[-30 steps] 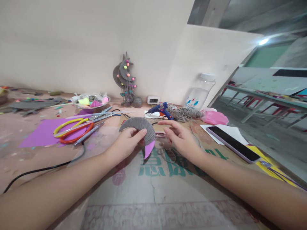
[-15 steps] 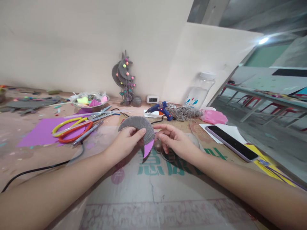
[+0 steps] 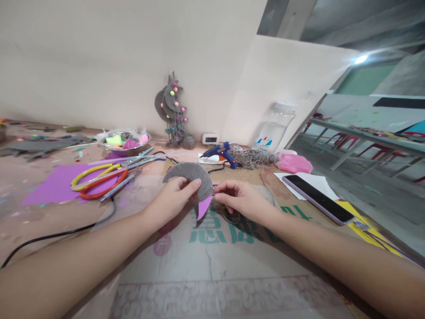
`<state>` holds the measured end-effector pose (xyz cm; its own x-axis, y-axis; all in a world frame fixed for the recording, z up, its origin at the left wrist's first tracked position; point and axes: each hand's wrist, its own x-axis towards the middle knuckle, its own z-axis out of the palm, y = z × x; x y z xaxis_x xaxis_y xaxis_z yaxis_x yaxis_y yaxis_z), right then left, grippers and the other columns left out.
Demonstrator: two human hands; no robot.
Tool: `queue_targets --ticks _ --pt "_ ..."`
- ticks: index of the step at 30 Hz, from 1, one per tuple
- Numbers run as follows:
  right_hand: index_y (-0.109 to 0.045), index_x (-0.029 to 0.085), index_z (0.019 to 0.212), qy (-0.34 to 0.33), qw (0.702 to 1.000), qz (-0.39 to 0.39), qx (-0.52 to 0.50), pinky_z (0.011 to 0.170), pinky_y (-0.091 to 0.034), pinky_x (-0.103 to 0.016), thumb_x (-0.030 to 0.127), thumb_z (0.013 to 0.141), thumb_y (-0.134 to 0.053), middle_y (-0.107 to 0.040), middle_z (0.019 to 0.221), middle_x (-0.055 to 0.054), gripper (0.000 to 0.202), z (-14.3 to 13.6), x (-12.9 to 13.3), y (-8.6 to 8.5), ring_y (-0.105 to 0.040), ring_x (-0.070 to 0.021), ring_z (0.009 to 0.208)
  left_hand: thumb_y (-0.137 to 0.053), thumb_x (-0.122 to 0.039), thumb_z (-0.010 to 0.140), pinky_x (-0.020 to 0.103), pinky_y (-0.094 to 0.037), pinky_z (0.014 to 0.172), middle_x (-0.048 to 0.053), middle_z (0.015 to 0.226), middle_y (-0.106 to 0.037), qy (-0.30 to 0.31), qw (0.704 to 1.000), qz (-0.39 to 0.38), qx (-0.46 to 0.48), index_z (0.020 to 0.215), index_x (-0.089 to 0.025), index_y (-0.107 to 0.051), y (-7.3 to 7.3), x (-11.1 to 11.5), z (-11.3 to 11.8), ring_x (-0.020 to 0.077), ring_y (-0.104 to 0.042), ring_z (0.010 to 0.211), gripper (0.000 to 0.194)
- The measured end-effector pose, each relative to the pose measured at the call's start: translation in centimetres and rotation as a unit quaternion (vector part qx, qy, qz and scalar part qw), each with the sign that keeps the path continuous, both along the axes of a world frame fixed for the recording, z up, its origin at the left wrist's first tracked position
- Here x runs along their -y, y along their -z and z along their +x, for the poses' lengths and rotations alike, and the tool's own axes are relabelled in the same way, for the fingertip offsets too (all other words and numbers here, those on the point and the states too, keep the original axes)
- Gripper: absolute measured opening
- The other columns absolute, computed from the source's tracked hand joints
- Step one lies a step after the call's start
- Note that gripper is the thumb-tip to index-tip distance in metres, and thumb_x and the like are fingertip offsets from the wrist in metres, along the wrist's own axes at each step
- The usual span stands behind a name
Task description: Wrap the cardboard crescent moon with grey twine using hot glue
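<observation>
My left hand (image 3: 179, 195) grips a crescent moon shape (image 3: 194, 173) between thumb and fingers. Grey yarn is wound in tight rows over most of the crescent, while its lower tip shows bare purple. At the crescent's right edge, my right hand (image 3: 237, 197) is closed, thumb and forefinger pinching the grey yarn close to the wound part. The strand itself is thin and hard to follow there. From a loose tangle of grey yarn (image 3: 255, 157) behind, a strand curves down towards my right hand.
Scissors (image 3: 99, 177) and purple sheets (image 3: 53, 181) lie left, near a bowl (image 3: 122, 144) of coloured pieces. Behind stand a decorated moon ornament (image 3: 172, 106), a small clock (image 3: 210, 139), a blue glue gun (image 3: 222, 153) and a bottle (image 3: 274, 126). A phone (image 3: 317, 199) lies right.
My right hand's fingers have closed into a pinch against the crescent's edge; before, they were more spread. My left hand keeps its hold on the crescent.
</observation>
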<state>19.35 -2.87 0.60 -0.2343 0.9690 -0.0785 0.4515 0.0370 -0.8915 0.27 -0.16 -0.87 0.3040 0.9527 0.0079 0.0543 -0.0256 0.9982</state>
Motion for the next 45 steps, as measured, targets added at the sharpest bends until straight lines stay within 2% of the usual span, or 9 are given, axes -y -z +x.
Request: queue_targets --ticks 3,9,14,19,25,31,35,41,45 --pt "-0.06 0.017 0.079 0.026 0.999 0.023 0.005 0.039 -0.03 -0.018 0.036 0.079 -0.058 -0.045 0.049 0.006 0.02 0.0 0.1 0.1 -0.038 -0.0048 0.04 -0.061 -0.045 0.073 0.025 -0.043 0.057 0.001 0.062 -0.059 0.011 1.0 -0.012 0.004 0.063 -0.018 -0.058 -0.3 0.2 0.0 0.0155 -0.056 0.063 0.029" --pt "-0.062 0.018 0.076 0.025 0.996 0.091 -0.005 0.046 -0.034 -0.02 0.037 0.078 -0.059 -0.055 0.064 0.001 0.019 0.0 -0.2 0.5 -0.041 -0.0067 0.05 -0.055 -0.046 0.076 0.026 -0.043 0.057 0.002 0.063 -0.059 0.041 0.998 0.024 -0.046 0.062 -0.017 -0.058 -0.3 0.1 -0.3 0.0162 -0.056 0.064 0.033" --pt "-0.062 0.018 0.08 0.021 0.996 0.088 -0.006 0.046 -0.032 -0.021 0.04 0.079 -0.057 -0.054 0.064 0.002 0.023 0.1 -0.3 0.6 -0.04 -0.0072 0.05 -0.056 -0.045 0.077 0.024 -0.04 0.052 0.0 0.058 -0.056 0.045 0.997 0.034 -0.047 0.057 -0.017 -0.056 -0.5 0.1 -0.3 0.0132 -0.052 0.056 0.034" --pt "-0.063 0.018 0.091 -0.001 0.996 0.085 -0.005 0.043 -0.029 -0.021 0.048 0.086 -0.046 -0.047 0.059 0.003 0.035 0.2 0.0 0.4 -0.036 -0.007 0.046 -0.057 -0.046 0.076 0.025 -0.043 0.057 0.002 0.063 -0.06 0.037 0.998 0.025 -0.044 0.061 -0.017 -0.059 -0.5 0.2 -0.2 0.0159 -0.057 0.063 0.033" --pt "-0.062 0.019 0.079 0.011 0.984 0.176 0.024 0.06 -0.04 -0.024 0.043 0.084 -0.052 -0.056 0.076 -0.001 0.027 0.1 0.3 0.2 -0.05 -0.0111 0.066 -0.055 -0.047 0.078 0.026 -0.04 0.057 0.003 0.063 -0.061 0.04 0.991 0.084 -0.092 0.059 -0.017 -0.059 -0.6 0.3 -0.2 0.0167 -0.055 0.063 0.035" --pt "-0.056 0.018 0.073 0.005 0.993 0.116 -0.025 0.054 -0.037 -0.023 0.042 0.082 -0.054 -0.051 0.065 0.002 0.025 -0.1 0.3 0.6 -0.045 -0.0092 0.057 -0.051 -0.046 0.081 0.027 -0.039 0.061 0.002 0.06 -0.057 0.05 0.968 0.186 -0.159 0.054 -0.019 -0.06 -0.8 0.2 -0.4 0.0162 -0.053 0.063 0.039" --pt "-0.055 0.018 0.073 0.036 0.99 0.125 -0.059 0.048 -0.032 -0.021 0.045 0.081 -0.054 -0.047 0.062 0.003 0.029 0.1 0.1 0.7 -0.04 -0.0074 0.052 -0.051 -0.041 0.081 0.025 -0.04 0.061 0.0 0.063 -0.058 0.117 0.976 0.148 -0.105 0.062 -0.019 -0.059 -1.0 0.5 -0.4 0.0142 -0.053 0.062 0.031" --pt "-0.056 0.017 0.072 0.045 0.989 0.121 -0.069 0.046 -0.03 -0.021 0.044 0.081 -0.055 -0.046 0.059 0.004 0.028 0.0 0.2 0.4 -0.037 -0.0067 0.05 -0.054 -0.034 0.079 0.024 -0.037 0.056 -0.001 0.06 -0.054 0.111 0.98 0.129 -0.102 0.059 -0.019 -0.057 -1.2 0.8 -0.2 0.0136 -0.049 0.059 0.025" --pt "-0.056 0.017 0.072 0.039 0.989 0.12 -0.082 0.047 -0.032 -0.021 0.043 0.081 -0.055 -0.049 0.064 0.003 0.028 0.1 0.0 0.4 -0.039 -0.0069 0.052 -0.053 -0.035 0.079 0.023 -0.037 0.052 -0.001 0.058 -0.053 0.127 0.987 0.086 -0.04 0.058 -0.019 -0.056 -0.9 0.9 -0.1 0.0123 -0.046 0.054 0.026"
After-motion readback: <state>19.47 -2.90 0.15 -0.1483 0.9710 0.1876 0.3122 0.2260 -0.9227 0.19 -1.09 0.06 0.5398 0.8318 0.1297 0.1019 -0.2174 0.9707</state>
